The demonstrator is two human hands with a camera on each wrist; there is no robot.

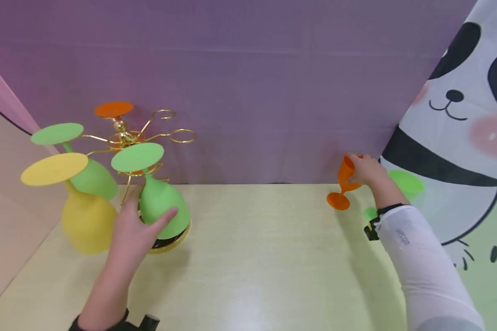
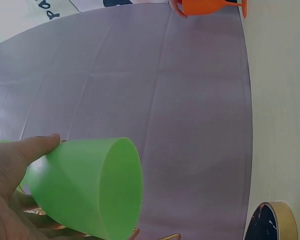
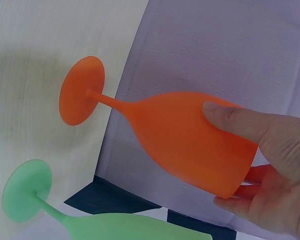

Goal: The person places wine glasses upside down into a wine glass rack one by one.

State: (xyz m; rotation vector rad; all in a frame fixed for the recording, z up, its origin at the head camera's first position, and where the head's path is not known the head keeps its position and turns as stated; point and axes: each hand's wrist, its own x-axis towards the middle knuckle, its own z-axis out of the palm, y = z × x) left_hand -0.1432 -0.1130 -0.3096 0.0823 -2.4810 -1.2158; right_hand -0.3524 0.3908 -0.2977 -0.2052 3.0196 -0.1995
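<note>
Goblet at far right looks light and stiff; right hand grips its bowl, good spot! Left hand curls round green goblet.

At one gold rack: one yellow goblet, one front green goblet, one left green goblet, one back orange goblet; four together. Well right of rack: one far orange goblet, one far green goblet; two together. Overall: six goblets visible, three green, two orange, one yellow. Two hands: left hand at rack, right hand well right of rack. Further right of rack: one panda print. Under rack: one tabletop. Behind rack: one purple cloth.
</note>
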